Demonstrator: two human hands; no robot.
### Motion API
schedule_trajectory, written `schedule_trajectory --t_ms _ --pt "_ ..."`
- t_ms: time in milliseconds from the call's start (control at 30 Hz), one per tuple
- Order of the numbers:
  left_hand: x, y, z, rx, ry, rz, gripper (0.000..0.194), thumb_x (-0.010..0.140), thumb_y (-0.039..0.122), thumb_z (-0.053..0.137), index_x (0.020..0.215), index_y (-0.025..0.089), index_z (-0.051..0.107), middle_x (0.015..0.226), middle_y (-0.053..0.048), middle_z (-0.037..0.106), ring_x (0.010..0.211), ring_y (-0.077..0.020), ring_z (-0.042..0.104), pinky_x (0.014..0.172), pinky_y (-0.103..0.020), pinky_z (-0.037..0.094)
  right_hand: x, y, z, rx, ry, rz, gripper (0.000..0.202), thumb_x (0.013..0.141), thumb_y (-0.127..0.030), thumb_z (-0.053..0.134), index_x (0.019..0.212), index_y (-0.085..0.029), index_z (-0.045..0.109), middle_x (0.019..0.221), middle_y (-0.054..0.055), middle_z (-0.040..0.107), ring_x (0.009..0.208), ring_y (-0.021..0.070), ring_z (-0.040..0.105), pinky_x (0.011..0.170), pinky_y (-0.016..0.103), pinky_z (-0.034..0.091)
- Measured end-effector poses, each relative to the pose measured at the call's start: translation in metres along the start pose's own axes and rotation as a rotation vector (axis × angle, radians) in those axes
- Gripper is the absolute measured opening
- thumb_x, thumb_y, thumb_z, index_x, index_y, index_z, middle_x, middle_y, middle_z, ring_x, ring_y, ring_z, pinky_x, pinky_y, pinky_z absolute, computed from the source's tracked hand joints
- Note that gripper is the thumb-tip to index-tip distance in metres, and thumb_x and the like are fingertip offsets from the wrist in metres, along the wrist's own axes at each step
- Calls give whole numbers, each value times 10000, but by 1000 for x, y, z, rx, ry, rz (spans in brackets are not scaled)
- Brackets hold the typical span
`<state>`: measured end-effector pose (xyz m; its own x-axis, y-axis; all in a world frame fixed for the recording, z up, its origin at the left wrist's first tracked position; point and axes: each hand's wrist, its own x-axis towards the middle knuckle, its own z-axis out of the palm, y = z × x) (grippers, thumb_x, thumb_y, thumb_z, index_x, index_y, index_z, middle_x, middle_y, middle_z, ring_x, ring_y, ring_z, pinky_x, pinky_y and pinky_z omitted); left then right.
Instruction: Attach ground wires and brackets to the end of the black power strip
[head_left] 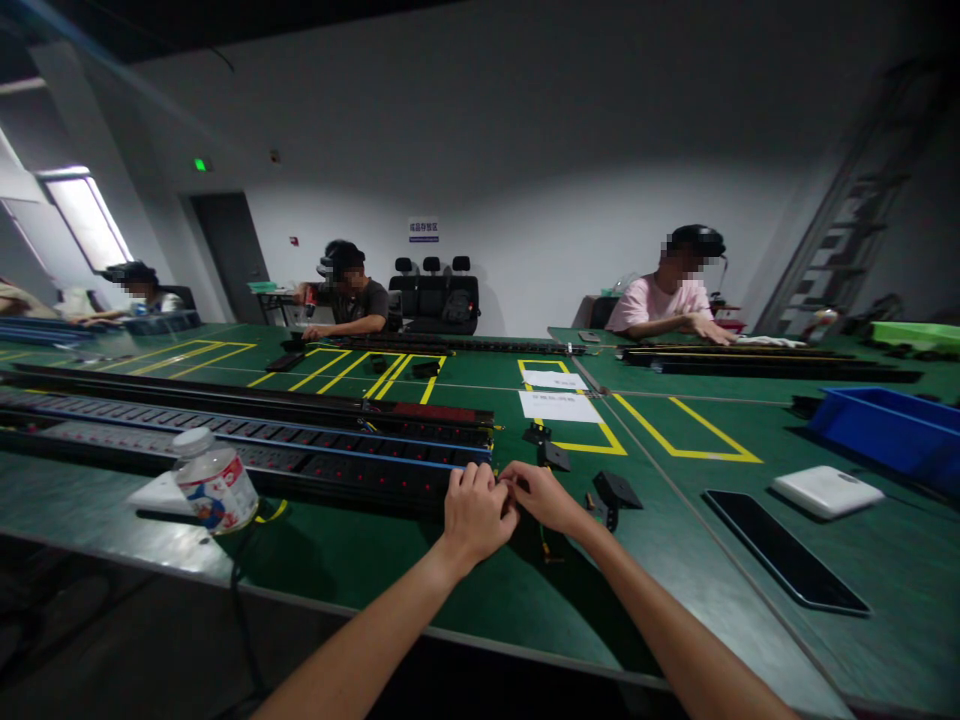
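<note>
Long black strips with rows of sockets and small red marks (367,478) lie side by side on the green table. My left hand (476,512) curls over the right end of the nearest one. Close against it, my right hand (546,497) has thumb and fingertips pinched together at that same end. Whatever sits between the right fingertips is too small to make out. A thin yellow-green wire (546,545) hangs down below the right hand to the tabletop. To the right of my hands lie a black end piece (619,490) and a smaller black block (555,456).
A clear jar with a white cap (217,485) stands left, by the strips. On the right are a black phone (784,550), a white box (827,492) and a blue bin (889,430). Paper sheets (559,405) lie ahead. Several people work across and along the table.
</note>
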<state>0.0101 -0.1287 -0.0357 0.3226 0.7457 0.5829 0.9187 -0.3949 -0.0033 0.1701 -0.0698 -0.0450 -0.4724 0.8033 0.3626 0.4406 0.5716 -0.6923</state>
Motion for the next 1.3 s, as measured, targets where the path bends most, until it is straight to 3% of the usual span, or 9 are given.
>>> schedule_trajectory --t_ms 1300 --pt "0 1 0 5 -1 -6 119 833 304 611 829 218 693 886 -76 570 919 -251 481 794 -417 338 0 0 0 -4 0 8 192 845 -125 505 904 -181 680 802 30 705 727 167 641 665 247 445"
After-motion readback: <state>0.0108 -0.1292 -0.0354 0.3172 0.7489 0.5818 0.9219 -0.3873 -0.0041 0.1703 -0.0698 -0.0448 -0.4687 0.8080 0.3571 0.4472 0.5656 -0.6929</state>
